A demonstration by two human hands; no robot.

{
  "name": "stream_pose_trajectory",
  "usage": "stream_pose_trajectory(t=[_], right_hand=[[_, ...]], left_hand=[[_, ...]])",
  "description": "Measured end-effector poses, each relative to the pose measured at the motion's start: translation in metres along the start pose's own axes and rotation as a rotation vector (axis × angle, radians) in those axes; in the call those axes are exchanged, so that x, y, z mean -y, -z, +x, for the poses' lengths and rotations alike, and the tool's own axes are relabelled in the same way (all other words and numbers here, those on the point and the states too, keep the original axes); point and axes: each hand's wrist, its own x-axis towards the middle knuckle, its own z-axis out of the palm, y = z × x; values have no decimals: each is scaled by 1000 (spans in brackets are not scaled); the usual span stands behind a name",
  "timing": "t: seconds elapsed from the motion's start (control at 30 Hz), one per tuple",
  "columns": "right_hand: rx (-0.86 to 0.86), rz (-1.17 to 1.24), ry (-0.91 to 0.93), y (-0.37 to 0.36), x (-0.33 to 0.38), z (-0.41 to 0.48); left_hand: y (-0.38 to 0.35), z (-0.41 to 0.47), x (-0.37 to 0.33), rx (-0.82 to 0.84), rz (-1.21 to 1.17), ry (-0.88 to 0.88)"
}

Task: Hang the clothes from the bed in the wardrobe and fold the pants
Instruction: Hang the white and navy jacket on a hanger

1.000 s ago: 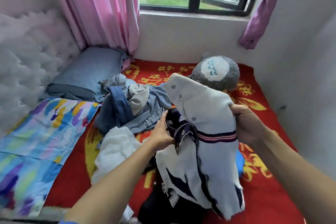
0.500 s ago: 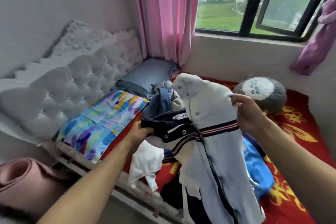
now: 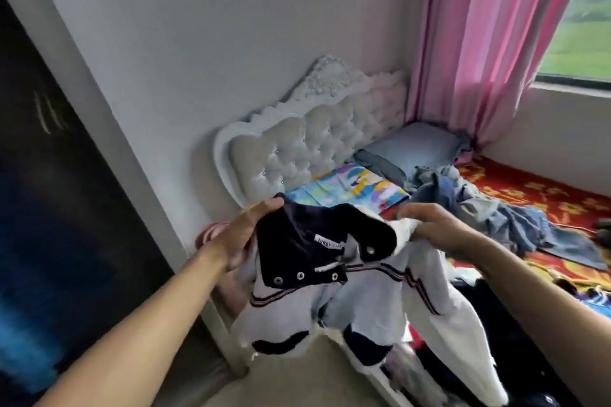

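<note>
We are holding the white jacket (image 3: 370, 301) (navy collar up) beside the bed (image 3: 529, 195), left grip (image 3: 244, 235) curling round its collar, right grip (image 3: 436, 228) seemingly pinching its shoulder

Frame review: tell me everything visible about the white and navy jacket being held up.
The jacket looks like soft white fabric, with a navy collar carrying metal snaps and a small white label. Thin dark stripes cross the chest and there are navy patches lower down. It hangs open and limp in the air, collar uppermost. The left hand grips the collar edge and the right hand pinches white fabric at the shoulder.
</note>
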Motion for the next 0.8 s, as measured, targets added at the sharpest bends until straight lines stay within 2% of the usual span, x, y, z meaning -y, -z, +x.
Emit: stream_pose_trajectory(t=[0.03, 0.13, 0.27, 0.37, 0.5, 0.57, 0.63, 0.7, 0.73, 0.8], right_hand=[[9, -90, 27, -21, 1, 7], [59, -164, 114, -87, 14, 18], [187, -225, 187, -153, 34, 34], [395, -182, 48, -192, 40, 59], [772, 163, -145, -254, 82, 88], [913, 144, -161, -293, 109, 100], [934, -81, -33, -337, 132, 108], [874, -253, 113, -382, 147, 114], [825, -253, 104, -401, 154, 118], [787, -81, 51, -428, 164, 128]], left_hand=[[17, -12, -2, -31, 24, -11], [57, -45, -6, -229, 132, -85], [105, -84, -11, -457, 88, -162], [131, -113, -18, -535, 58, -189], [163, -146, -27, -625, 77, -227], [179, -161, -31, -686, 71, -245], [197, -177, -34, -783, 58, -249], [214, -196, -36, -891, 55, -248], [223, -207, -35, -951, 62, -248], [241, -234, -31, -1086, 109, -229]])
